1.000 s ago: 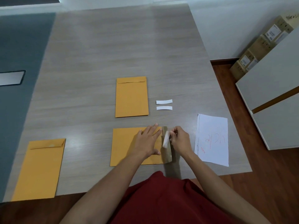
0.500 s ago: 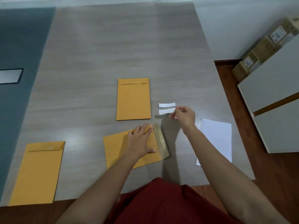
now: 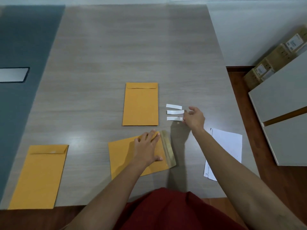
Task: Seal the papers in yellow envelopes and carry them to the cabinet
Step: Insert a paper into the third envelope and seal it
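Note:
My left hand [image 3: 148, 147] lies flat on a yellow envelope [image 3: 123, 156] near the table's front edge; its flap [image 3: 168, 148] is open to the right with the glue strip bare. My right hand [image 3: 193, 118] reaches forward, its fingertips on the end of the nearest of three white backing strips [image 3: 172, 118]. A closed yellow envelope [image 3: 140, 105] lies just left of the strips. Another closed yellow envelope [image 3: 39, 176] rests at the front left corner. A stack of white papers [image 3: 229, 143] sits at the right, partly under my right forearm.
The wooden table [image 3: 116, 47] stretches far ahead. A grey cabinet [image 3: 282, 113] stands to the right of the table, with cardboard boxes [image 3: 274, 63] behind it. A dark panel with a small white plate [image 3: 13, 74] lies at the left.
My right hand peeled a white strip off the flap and carried it forward, setting it down as the third strip. The near envelope turned slightly under my left hand.

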The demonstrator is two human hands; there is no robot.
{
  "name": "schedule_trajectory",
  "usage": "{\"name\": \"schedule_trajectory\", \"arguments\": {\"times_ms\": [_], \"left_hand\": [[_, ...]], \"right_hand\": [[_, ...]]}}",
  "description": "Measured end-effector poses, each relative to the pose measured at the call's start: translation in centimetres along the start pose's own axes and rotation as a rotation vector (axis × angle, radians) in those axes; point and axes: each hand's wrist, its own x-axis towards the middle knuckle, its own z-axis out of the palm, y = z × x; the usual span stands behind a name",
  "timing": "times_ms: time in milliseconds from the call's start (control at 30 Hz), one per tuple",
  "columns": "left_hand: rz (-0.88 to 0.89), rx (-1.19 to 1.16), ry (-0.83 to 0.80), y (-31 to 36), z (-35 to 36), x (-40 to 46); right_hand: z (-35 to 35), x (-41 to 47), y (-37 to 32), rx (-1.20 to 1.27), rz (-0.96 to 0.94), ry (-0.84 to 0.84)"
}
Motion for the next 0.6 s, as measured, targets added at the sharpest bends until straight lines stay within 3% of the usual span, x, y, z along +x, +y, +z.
{"name": "schedule_trajectory", "arguments": {"times_ms": [67, 233, 333, 533, 600], "left_hand": [[0.000, 0.001, 0.005, 0.1, 0.0, 0.0], [-0.085, 0.013, 0.026, 1.5, -0.3, 0.4], [-0.132, 0.003, 0.009, 3.3, -0.8, 0.7], [-0.177, -0.395, 0.039, 3.5, -2.5, 0.8], [-0.070, -0.432, 0.052, 2.5, -2.9, 0.3]], "right_hand": [[-0.9, -1.8, 1.8, -0.148, -0.088, 0.003], [-1.8, -7.5, 7.4, -0.383, -0.165, -0.218], [-2.3, -9.6, 9.4, -0.496, -0.261, -0.257], [-2.6, -12.5, 10.8, -0.643, -0.606, -0.209], [-2.4, -13.3, 11.4, -0.812, -0.704, -0.209]]}}
